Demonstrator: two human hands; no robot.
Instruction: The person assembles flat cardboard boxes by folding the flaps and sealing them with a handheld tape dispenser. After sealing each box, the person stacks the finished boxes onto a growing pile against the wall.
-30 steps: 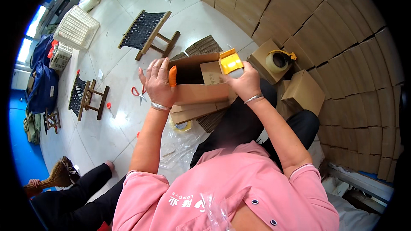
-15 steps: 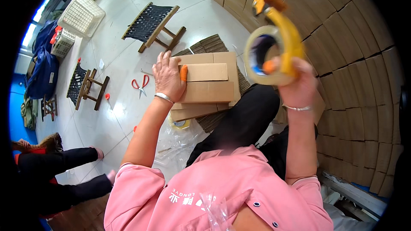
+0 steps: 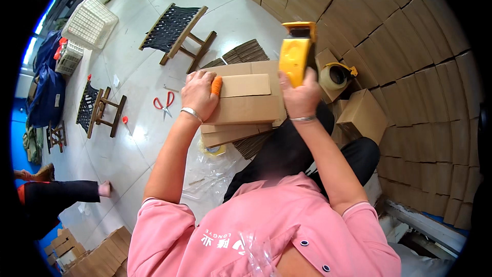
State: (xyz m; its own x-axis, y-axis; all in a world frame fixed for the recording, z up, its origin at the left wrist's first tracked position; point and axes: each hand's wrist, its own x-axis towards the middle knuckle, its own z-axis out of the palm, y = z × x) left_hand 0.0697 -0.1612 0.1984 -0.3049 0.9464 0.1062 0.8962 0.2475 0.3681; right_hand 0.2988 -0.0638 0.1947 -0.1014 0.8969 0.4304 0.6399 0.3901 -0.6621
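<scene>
A small cardboard box (image 3: 246,110) lies in front of me with its flaps folded in, on top of other flat cardboard. My left hand (image 3: 199,92) grips its left end, fingers curled over the edge, and an orange cover sits on the thumb. My right hand (image 3: 303,95) is closed round a yellow tape dispenser (image 3: 294,59), held up over the box's right end. The dispenser is turned edge-on, so most of its tape roll is hidden. A flattened stack of cardboard (image 3: 246,51) shows behind the box.
Red-handled scissors (image 3: 164,105) lie on the floor at left, near two folding stools (image 3: 171,28). Another tape dispenser (image 3: 338,75) rests on a carton at right, above an upright box (image 3: 365,115). Stacked cardboard (image 3: 410,72) walls the right side. Another person's leg (image 3: 66,197) shows lower left.
My right hand has brought the tape dispenser left and turned it edge-on, toward the box's right end. My left hand keeps its hold. The other person's legs have moved leftward.
</scene>
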